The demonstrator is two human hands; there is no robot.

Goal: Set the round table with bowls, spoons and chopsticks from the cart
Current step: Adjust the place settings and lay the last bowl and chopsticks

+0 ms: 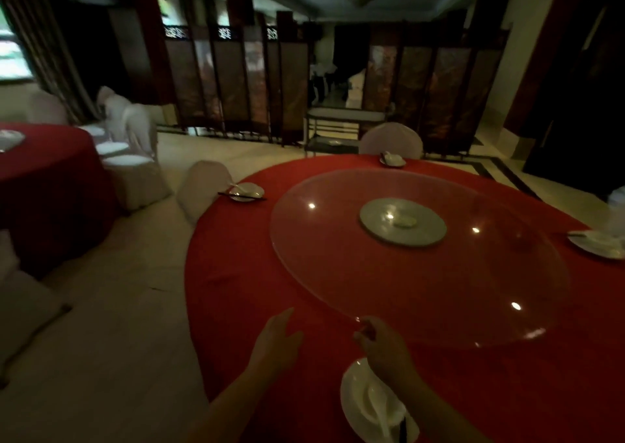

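No legible text (too dim) — none

The right edge cuts off a blurred white dish (597, 246).

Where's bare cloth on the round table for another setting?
Free: red tablecloth between the left setting and near setting; between the near setting and right setting; between the left setting and far setting. Crowded: the near edge, with left hand, right hand and near setting by the glass turntable.
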